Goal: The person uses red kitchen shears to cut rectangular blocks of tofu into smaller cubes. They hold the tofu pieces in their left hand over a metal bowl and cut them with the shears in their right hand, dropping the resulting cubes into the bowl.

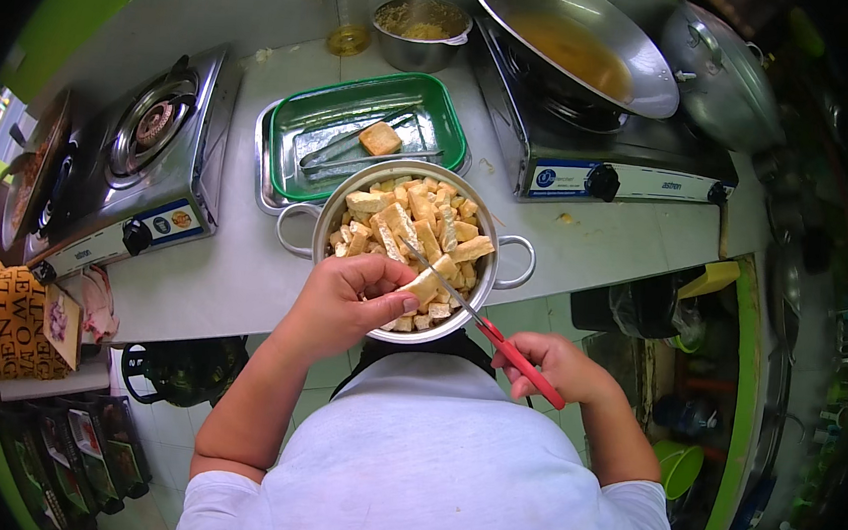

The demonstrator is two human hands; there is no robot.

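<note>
Over a two-handled metal pot (514,262) filled with cut pieces of fried tofu (397,222), my left hand (358,293) pinches a tofu strip (428,282) between thumb and fingers. My right hand (554,365) holds red-handled scissors (497,334), whose blades cross that strip. Behind the pot, a green tray (447,110) holds one whole tofu block (380,139) and metal tongs (372,161). The green tray rests on a metal tray (265,196).
A gas stove (173,133) stands left, another (626,169) right with a tilted wok (583,46) of brown liquid. A metal bowl (420,48) and a container of oil (348,38) stand at the back. Another person's patterned garment (12,322) shows at far left.
</note>
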